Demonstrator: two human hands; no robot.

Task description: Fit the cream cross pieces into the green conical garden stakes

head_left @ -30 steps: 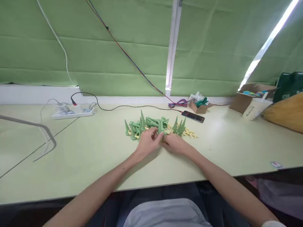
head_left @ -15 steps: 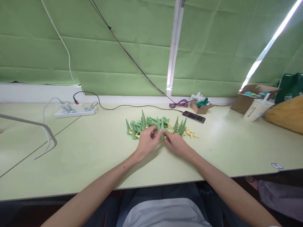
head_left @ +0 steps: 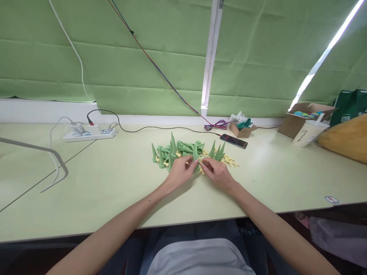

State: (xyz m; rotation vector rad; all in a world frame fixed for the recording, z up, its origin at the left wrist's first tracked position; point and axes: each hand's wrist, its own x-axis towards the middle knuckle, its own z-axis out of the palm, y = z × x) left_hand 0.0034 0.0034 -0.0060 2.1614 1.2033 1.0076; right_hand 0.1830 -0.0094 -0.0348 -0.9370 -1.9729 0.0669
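My left hand (head_left: pixel 181 169) is closed around the lower part of a green cone-shaped plastic piece (head_left: pixel 195 151), which points upward. Close beside it, my right hand (head_left: pixel 218 173) pinches a small yellow plastic piece (head_left: pixel 200 162) at the cone's side. The fingers hide much of both parts. Left of my hands, several green cones (head_left: pixel 161 157) stand upright with yellow bits near their bases. Behind lies a heap of loose green pieces (head_left: pixel 186 147). More upright green cones (head_left: pixel 218 151) are past my right hand, beside scattered yellow pieces (head_left: pixel 230 160).
A phone (head_left: pixel 233 141) on a black cable lies behind the parts, near a small open carton (head_left: pixel 242 131). Far right are a larger cardboard box (head_left: pixel 289 124) and a white cup (head_left: pixel 309 133). A power strip (head_left: pixel 90 134) sits on the table (head_left: pixel 114 191) at left.
My left thumb has slid down from the cone's side toward its base. My right fingers have lifted slightly, and the yellow piece now shows between the hands. The view has shifted a little.
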